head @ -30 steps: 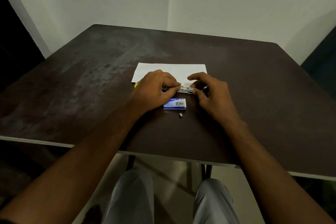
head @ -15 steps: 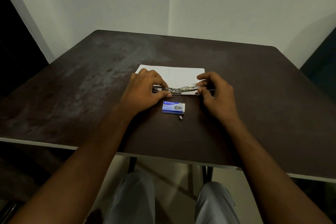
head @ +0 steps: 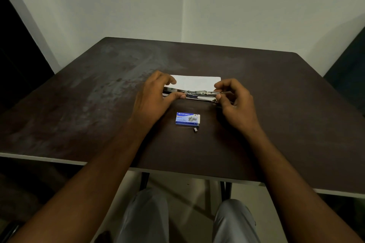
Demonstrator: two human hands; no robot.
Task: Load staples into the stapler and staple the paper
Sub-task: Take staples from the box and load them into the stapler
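- Seen from the head camera, a dark worktop (head: 276,124) stands in a pale-walled corner, with the person's two bare forearms reaching in over its near edge.
- Across the middle lies the stapler (head: 195,94), swung open into one long metal strip that runs left to right; whether it rests on the worktop or is lifted just off it cannot be told.
- The left hand (head: 152,98) pinches the stapler's left end, thumb on the near side and fingers curled over the top.
- The right hand (head: 235,102) pinches the right end between thumb and fingertips, the other fingers loosely curled.
- Behind the stapler, the white paper (head: 197,83) lies flat, its left corner hidden by the left hand.
- Nearer the person, a blue staple box (head: 187,118) lies between the hands, apart from both.
- Just beside the box's near right corner sits a short staple strip (head: 195,129).
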